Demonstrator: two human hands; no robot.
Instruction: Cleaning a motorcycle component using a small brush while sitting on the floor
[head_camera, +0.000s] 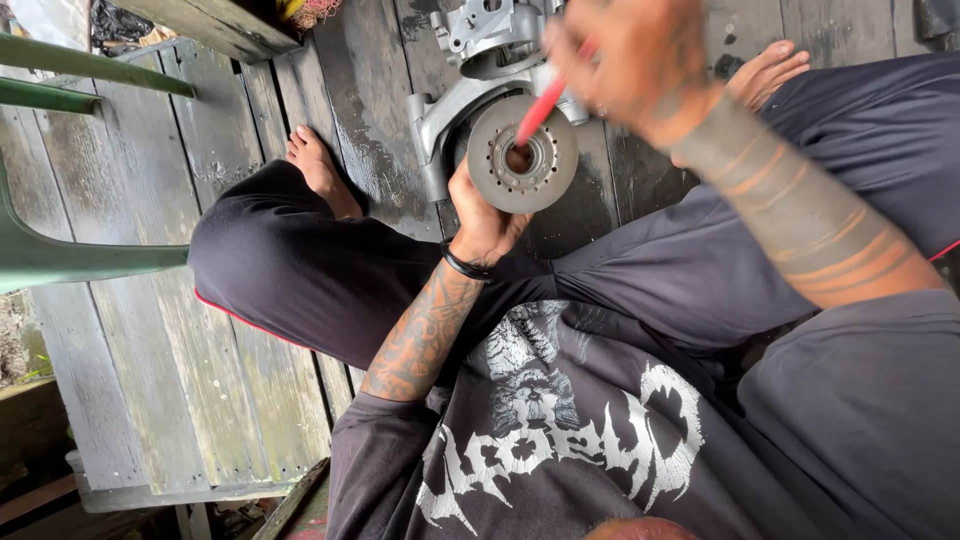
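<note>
Above the dark wooden plank floor (370, 150), the left hand (480, 215) grips a round grey metal disc (523, 153) while the right hand (625, 60) holds a red-handled tool (541, 108) in its centre hole.

Weathered grey plank floor (150, 300), wet and dark near the grey metal engine casing (470, 70) lying on it. Bare feet rest either side of the casing; green chair leg (80, 260) well left.
</note>
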